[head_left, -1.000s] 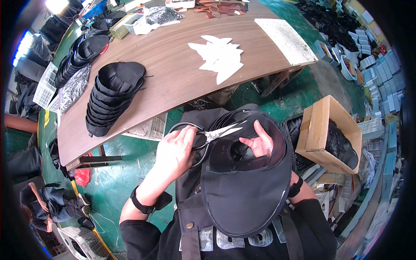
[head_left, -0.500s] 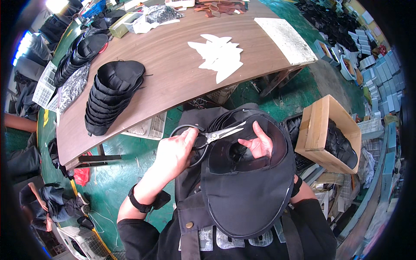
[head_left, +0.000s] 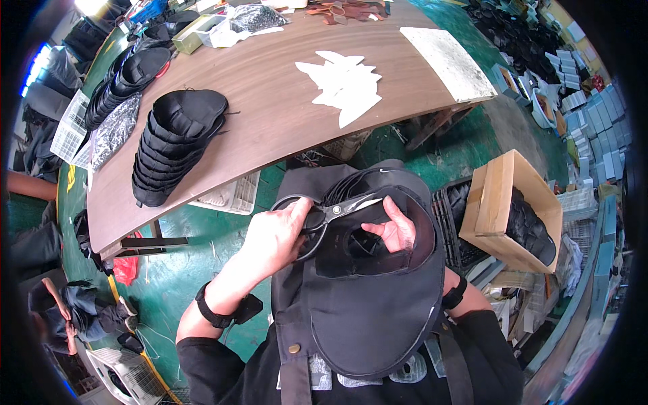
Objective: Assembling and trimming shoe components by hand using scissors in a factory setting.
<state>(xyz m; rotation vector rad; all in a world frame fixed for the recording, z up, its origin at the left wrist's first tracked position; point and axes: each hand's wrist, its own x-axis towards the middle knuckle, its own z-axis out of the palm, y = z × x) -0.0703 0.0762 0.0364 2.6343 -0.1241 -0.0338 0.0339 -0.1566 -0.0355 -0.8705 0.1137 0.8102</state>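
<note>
My left hand (head_left: 275, 233) is closed on the black handles of a pair of scissors (head_left: 347, 208), whose metal blades point right across a black fabric shoe upper (head_left: 378, 314). The upper lies over my lap and right forearm, with its broad rounded end toward me. Through its opening shows my right hand (head_left: 397, 231), thumb and fingers apart, with nothing visible between them. The blade tips are close to a fingertip of that hand. Several thin black loops or cords (head_left: 351, 187) gather at the upper's far left edge. Part of my right forearm is hidden under the upper.
Ahead stands a brown table (head_left: 263, 121) with a stack of nested black uppers (head_left: 169, 148), white cut pieces (head_left: 344, 84) and a white board (head_left: 445, 64). To my right is a cardboard box (head_left: 489, 202) holding dark pieces. Another person (head_left: 88, 314) sits at far left.
The scissors' blades look closer together, and their tips have come nearer to my right fingers. My right hand and the upper have shifted slightly left; the right fingers are more bent.
</note>
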